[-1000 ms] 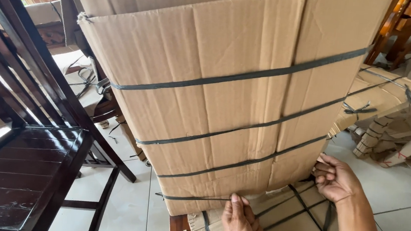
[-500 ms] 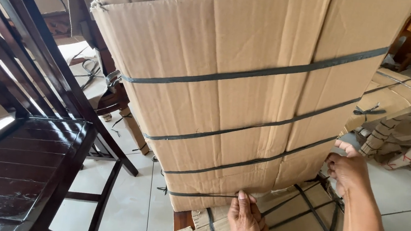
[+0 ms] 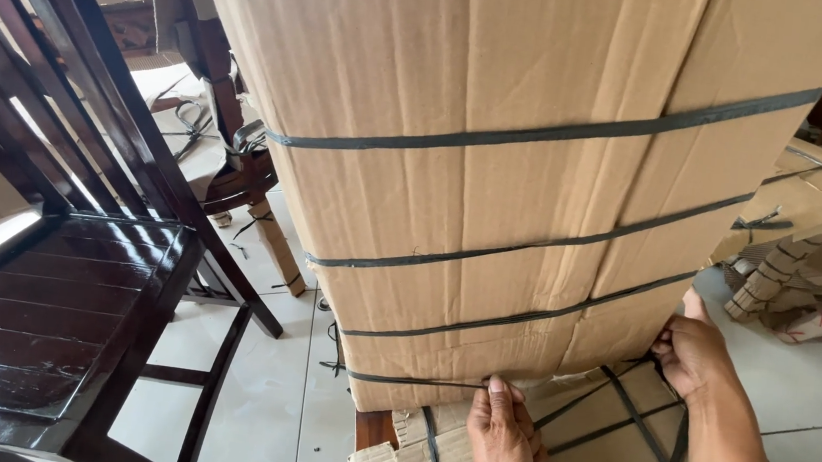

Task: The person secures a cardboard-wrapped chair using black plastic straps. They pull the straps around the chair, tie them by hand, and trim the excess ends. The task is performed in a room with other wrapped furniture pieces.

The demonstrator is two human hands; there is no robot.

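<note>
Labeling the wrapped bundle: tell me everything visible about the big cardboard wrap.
The cardboard wrap is plain brown corrugated sheet folded round a tall bulky item, creased, with a frayed top-left corner. Four dark straps band it, running slightly upslope to the right. It rears up, tilted, its top out of frame, its lower edge over strapped cardboard bundles and a wooden leg. The left hand touches its bottom edge; the right hand grips its lower right corner.

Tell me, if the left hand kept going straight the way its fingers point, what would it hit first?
The left hand already touches the lower edge of the strapped cardboard box, fingertips pointing up, so it would likely press into that cardboard at once.
</note>
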